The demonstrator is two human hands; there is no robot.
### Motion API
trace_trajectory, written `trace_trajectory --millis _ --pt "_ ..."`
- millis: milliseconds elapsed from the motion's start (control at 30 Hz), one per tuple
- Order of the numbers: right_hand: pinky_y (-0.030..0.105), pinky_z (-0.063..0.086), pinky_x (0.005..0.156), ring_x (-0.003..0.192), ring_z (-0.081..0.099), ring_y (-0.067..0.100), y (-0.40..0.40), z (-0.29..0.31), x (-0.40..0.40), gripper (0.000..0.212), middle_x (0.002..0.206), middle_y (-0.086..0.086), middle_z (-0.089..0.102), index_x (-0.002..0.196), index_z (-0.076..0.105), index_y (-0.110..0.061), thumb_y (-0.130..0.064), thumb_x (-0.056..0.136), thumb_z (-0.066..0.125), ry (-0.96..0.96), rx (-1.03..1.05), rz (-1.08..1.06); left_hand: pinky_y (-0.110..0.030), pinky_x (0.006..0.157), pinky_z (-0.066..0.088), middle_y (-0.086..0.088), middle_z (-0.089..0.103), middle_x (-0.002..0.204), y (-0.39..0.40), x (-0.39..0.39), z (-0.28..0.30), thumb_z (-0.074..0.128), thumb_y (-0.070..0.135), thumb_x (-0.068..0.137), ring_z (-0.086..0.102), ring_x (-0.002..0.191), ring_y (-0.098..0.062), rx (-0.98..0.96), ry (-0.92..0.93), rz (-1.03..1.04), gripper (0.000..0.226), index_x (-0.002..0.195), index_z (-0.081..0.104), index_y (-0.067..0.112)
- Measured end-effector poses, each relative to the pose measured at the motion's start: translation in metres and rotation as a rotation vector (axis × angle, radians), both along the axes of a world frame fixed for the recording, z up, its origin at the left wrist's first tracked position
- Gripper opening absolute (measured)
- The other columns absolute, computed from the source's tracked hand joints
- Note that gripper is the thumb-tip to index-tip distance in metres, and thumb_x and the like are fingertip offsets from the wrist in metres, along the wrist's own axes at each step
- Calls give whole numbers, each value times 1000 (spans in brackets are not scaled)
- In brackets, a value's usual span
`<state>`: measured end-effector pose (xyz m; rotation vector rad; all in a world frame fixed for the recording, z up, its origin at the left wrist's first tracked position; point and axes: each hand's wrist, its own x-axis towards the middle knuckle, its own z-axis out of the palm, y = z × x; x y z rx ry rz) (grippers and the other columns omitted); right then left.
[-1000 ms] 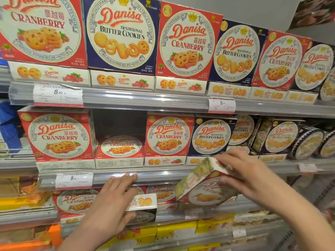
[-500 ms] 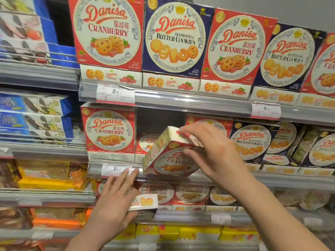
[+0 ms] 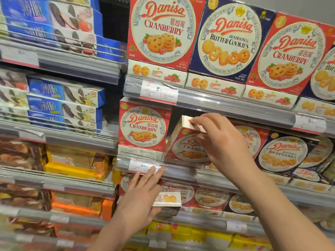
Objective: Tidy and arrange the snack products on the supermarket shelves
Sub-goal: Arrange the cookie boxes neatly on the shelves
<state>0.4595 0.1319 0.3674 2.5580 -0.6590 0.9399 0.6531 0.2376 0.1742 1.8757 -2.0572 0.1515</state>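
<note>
Starting at the far left, blue sandwich-biscuit boxes point(image 3: 65, 98) lie stacked on wire shelves, with brown and yellow snack packs point(image 3: 72, 163) on the shelf below them. Next comes the left hand point(image 3: 139, 200), fingers spread and nearly straight, lying over a small white-sided cookie box point(image 3: 167, 201) at the lower shelf; its fingertips point(image 3: 159, 171) reach up to the price rail point(image 3: 181, 173) of the middle shelf. Whether the thumb curls under that box cannot be told. Above, an upright red Cranberry box point(image 3: 143, 127) stands at the left end of the middle shelf. Just to its right, the right hand point(image 3: 223, 142) pinches a tilted red Cranberry box point(image 3: 183, 144) by its top edge, thumb and fingers curled over the corner; the box leans in the gap beside the upright one, its lower edge at the shelf front. Further right stands a navy Butter Cookies box point(image 3: 282, 153). Large red and navy boxes point(image 3: 228, 37) line the top shelf.
</note>
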Motion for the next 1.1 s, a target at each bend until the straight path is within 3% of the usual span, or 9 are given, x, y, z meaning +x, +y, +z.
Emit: trace_trajectory --millis 167,300,433,500,600,633,867,1000,1100 --pt "50 54 84 113 58 31 -6 -2 17 48 126 8 61 132 58 -14 -4 87 73 8 -24 -31 -45 122 -15 17 -26 163 2 -2 5 62 48 92 -33 148 -9 36 21 14 41 130 51 35" --pt "50 51 94 115 60 33 -8 -5 28 48 126 11 65 131 59 -8 -6 85 75 17 -80 -75 -46 119 -16 15 -24 164 2 -3 7 67 44 89 -32 147 -8 52 39 10 40 126 55 32" --pt "54 36 113 133 50 33 -8 -10 29 77 144 10 54 146 44 -12 -36 82 79 183 -117 -269 -45 118 -23 14 -36 159 -1 -4 15 62 40 96 -36 146 -13 145 26 32 47 138 45 29" --pt "57 35 114 134 48 34 -10 -15 31 83 146 12 51 150 38 -11 -41 84 78 210 -135 -335 -47 120 -18 10 -28 164 -1 -2 10 69 41 90 -29 150 -15 84 18 12 49 133 50 27" --pt "57 38 110 129 51 38 -14 -17 36 80 141 16 53 148 39 -8 -39 85 77 209 -158 -373 -52 120 9 2 14 168 -1 3 1 93 43 57 11 155 -21 2 17 8 57 105 69 26" --pt "57 39 108 127 52 39 -16 -17 38 79 139 17 54 147 40 -7 -39 85 77 212 -155 -390 -53 119 13 1 19 167 -1 4 -2 95 42 53 17 154 -23 -11 24 15 59 104 71 25" --pt "59 43 102 120 57 42 -23 -14 48 77 131 19 59 142 44 -5 -39 82 80 218 -122 -439 -60 119 26 -1 20 167 3 2 -7 94 39 57 18 154 -25 -39 74 -6 59 109 70 23" --pt "60 40 106 125 53 40 -21 -14 45 79 136 18 55 146 40 -5 -40 85 77 214 -140 -398 -57 122 19 0 17 168 0 0 -8 94 39 58 15 155 -24 -69 38 10 58 109 69 24" --pt "57 34 115 136 46 37 -10 -21 30 74 148 19 48 150 40 -3 -27 89 72 164 -160 -258 -56 118 15 -1 23 167 -1 -2 -9 95 40 53 20 154 -26 -60 -1 36 59 103 70 24"
